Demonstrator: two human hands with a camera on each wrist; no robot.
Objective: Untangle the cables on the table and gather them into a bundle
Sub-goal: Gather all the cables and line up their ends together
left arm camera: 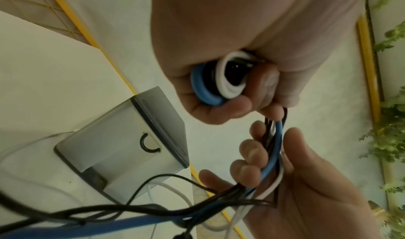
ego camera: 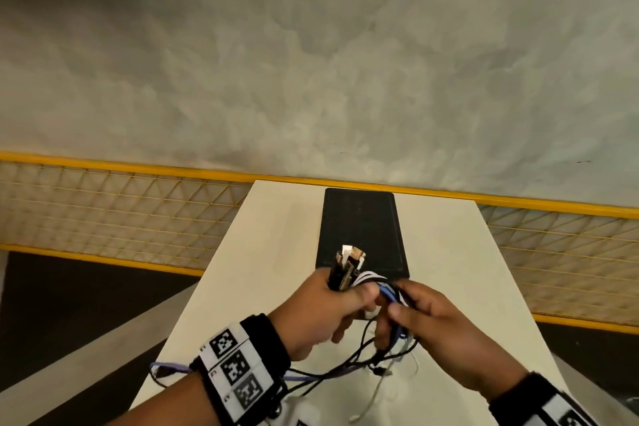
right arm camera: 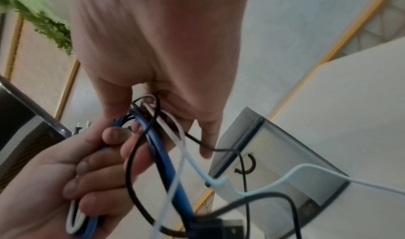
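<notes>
Nearest you, slack loops of black, white and blue cable trail over the table, on your side of the black tray. Above them, short of the tray's near edge, your right hand curls its fingers round the running strands, and your left hand is fisted round the gathered plug ends, which stick up in front of the tray. Keep that left fist tight so the ends stay level. Judging by the slack, slide your right hand down the strands toward you, combing out crossings rather than tugging; a hard pull would likely tighten the knots below. Then fold the length back to the fist.
</notes>
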